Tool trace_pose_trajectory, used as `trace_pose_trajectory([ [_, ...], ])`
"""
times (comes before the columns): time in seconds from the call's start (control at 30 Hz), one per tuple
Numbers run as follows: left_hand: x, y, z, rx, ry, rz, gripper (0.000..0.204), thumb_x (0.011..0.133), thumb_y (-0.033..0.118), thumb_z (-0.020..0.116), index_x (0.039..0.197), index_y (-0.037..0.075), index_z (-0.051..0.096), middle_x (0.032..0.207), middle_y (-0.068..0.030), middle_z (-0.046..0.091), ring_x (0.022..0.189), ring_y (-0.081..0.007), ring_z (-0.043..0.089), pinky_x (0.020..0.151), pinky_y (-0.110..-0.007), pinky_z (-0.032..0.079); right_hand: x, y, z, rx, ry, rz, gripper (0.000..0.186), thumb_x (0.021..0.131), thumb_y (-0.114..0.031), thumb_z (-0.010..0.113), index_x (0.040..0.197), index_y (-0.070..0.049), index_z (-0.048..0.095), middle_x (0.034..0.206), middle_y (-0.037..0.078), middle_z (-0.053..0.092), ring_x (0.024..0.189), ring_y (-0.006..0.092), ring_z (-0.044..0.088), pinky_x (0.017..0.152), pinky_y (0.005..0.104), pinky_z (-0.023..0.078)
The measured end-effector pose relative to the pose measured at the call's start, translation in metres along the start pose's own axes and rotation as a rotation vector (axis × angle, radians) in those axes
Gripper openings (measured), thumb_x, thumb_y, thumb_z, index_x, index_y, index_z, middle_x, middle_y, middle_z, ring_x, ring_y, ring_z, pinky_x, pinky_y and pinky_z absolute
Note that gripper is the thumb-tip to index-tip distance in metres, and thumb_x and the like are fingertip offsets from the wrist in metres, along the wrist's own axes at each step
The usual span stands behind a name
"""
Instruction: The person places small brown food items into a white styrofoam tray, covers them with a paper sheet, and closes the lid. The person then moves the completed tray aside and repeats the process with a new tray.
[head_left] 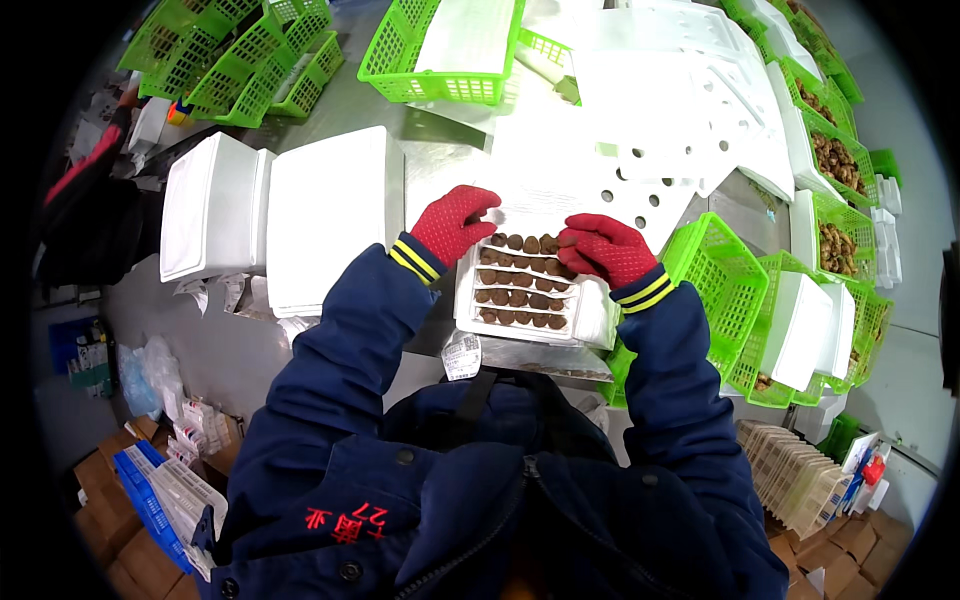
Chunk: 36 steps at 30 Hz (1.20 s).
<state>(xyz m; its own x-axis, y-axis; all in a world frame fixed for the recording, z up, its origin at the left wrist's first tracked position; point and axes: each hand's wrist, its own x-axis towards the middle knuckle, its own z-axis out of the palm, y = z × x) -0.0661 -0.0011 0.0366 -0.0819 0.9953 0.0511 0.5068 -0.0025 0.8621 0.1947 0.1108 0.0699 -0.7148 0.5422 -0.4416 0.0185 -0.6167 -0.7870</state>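
In front of me a white foam box (466, 300) holds several rows of small round brown pieces (520, 280), mushroom-like, with white strips between the rows. My left hand (452, 226), in a red dotted glove, hovers at the box's far left corner. Its thumb and forefinger are apart with nothing seen between them. My right hand (608, 248), gloved alike, reaches over the right ends of the far rows. Its fingers are curled together against the brown pieces there, and their tips hide whatever they grip. A white sheet (545, 203) lies just beyond the box.
White foam boxes (335, 220) stand on the left. Green baskets (715, 285) crowd the right, some with brown produce (838, 165). Another green basket (440, 85) sits at the far side, near foam lids with holes (660, 110). A person's dark sleeve (85, 165) shows far left.
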Motion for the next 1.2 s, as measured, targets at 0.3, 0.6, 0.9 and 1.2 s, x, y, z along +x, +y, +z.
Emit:
trace_pose_trajectory([
  [0.3, -0.009, 0.001, 0.008, 0.602, -0.107, 0.274, 0.038, 0.077, 0.020, 0.073, 0.113, 0.017, 0.060, 0.113, -0.0089, 0.061, 0.120, -0.0283, 0.051, 0.103, -0.055, 0.032, 0.001, -0.007, 0.007, -0.403, 0.153, -0.013, 0.028, 0.091, -0.013, 0.060, 0.114, 0.003, 0.060, 0.086, 0.008, 0.068, 0.066, 0.0118, 0.062, 0.056, 0.0225, 0.049],
  [0.6, 0.004, 0.006, 0.024, 0.599, -0.010, 0.312, 0.019, 0.076, 0.024, 0.070, 0.086, 0.014, 0.057, 0.091, -0.0043, 0.057, 0.098, -0.0265, 0.056, 0.098, -0.053, 0.034, -0.002, 0.009, -0.012, -0.309, 0.208, -0.128, 0.031, 0.087, -0.008, 0.064, 0.117, -0.001, 0.061, 0.101, 0.008, 0.066, 0.080, 0.0121, 0.063, 0.067, 0.0238, 0.053],
  [0.9, -0.014, 0.002, 0.026, 0.849, 0.073, 0.322, 0.022, 0.076, 0.015, 0.068, 0.097, 0.015, 0.062, 0.103, 0.0021, 0.062, 0.116, -0.0225, 0.053, 0.102, -0.062, 0.031, -0.032, 0.020, -0.017, -0.613, 0.186, -0.209, 0.028, 0.081, -0.009, 0.072, 0.106, 0.000, 0.063, 0.083, 0.007, 0.066, 0.075, 0.0118, 0.063, 0.063, 0.0255, 0.050],
  [1.2, -0.011, 0.004, 0.030, 0.898, 0.006, 0.255, 0.021, 0.075, 0.016, 0.066, 0.095, 0.015, 0.063, 0.101, 0.0002, 0.062, 0.114, -0.0236, 0.053, 0.101, -0.061, 0.031, -0.055, 0.042, 0.003, -1.211, 0.175, -0.423, 0.032, 0.078, -0.013, 0.068, 0.110, -0.011, 0.063, 0.104, 0.010, 0.062, 0.086, 0.0270, 0.064, 0.072, 0.0349, 0.052],
])
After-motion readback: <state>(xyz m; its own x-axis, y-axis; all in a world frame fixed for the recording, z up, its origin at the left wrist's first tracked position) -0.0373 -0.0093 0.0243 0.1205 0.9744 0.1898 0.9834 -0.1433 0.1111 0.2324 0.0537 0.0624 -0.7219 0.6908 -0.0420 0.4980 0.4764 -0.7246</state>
